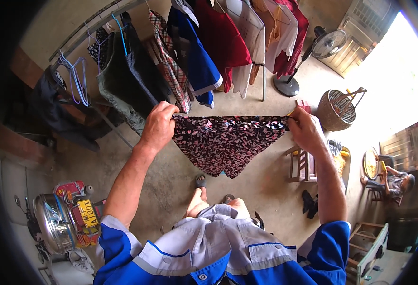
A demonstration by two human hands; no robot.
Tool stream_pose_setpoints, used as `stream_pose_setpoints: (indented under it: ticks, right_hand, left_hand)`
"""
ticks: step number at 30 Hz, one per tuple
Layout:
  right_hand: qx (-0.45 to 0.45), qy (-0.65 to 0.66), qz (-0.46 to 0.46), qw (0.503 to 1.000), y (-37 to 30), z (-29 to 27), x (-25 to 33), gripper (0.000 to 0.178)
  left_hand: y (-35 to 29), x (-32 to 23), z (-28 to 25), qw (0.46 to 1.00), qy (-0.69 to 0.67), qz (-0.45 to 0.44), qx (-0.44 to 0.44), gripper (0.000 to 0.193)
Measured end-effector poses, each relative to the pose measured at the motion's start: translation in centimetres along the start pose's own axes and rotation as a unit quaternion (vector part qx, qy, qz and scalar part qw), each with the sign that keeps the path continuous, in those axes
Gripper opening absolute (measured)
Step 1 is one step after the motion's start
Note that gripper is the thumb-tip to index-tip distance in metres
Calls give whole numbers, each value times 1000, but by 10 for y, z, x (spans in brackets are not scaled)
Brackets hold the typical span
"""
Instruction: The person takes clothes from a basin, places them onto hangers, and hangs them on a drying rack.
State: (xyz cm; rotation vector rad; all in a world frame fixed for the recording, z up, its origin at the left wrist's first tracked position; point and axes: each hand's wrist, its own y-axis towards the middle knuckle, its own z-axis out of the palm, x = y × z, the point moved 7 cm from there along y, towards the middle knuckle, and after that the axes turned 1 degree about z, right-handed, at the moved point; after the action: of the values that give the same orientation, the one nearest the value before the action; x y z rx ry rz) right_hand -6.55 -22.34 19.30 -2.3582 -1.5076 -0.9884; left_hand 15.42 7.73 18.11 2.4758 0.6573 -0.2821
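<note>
Both hands grip one garment, pinched tight between thumb and bent fingers: the left hand (159, 124) has its upper left corner, the right hand (307, 129) its upper right. That single floral-print garment (228, 145), black with pink and white flecks, is stretched straight along its top edge and hangs down to a narrower bottom, in mid-air above two feet in two dark slippers (200, 180). Beyond it stands one clothes rack (264, 89) of hung clothes (they overlap, so I cannot give their full number), among them two dark red pieces (228, 42), one plaid piece (162, 40) and a cluster of pale blue hangers (78, 78). To the right of the rack come one pedestal fan (329, 44) and one wicker basket (326, 112) with a single arched handle. Near the right forearm are one wooden stool (308, 161) and a pair of black shoes (308, 203) on the floor. Farther right, one other person (396, 183) sits beside one round tray (365, 164) of yellow pieces. Over on the left, one motorcycle (71, 190) carries one yellow plate (88, 213).
</note>
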Motion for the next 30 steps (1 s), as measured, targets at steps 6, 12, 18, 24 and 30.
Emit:
stream_pose_setpoints:
  ticks: [6,12,18,24,30]
  right_hand:
    - [155,65,-15,986,-6,12,34,28]
    - [276,-19,-40,960,-21,32,64,29]
    - [184,-71,-57,979,-16,44,43,20]
    - [-39,-62,-87,994,-12,5,20,12]
    - [-31,35,-28,999,-9,7,-4,12]
  left_hand:
    - [-4,30,19,992,-25,-111,-49,14]
    - [-42,46,90,700,-525,-484,-23,46]
    - [-33,26,102,708,-568,-419,-17,25]
    - [-29,27,76,879,-380,-259,122,24]
    - [-5,1,23,997,50,-36,45,28]
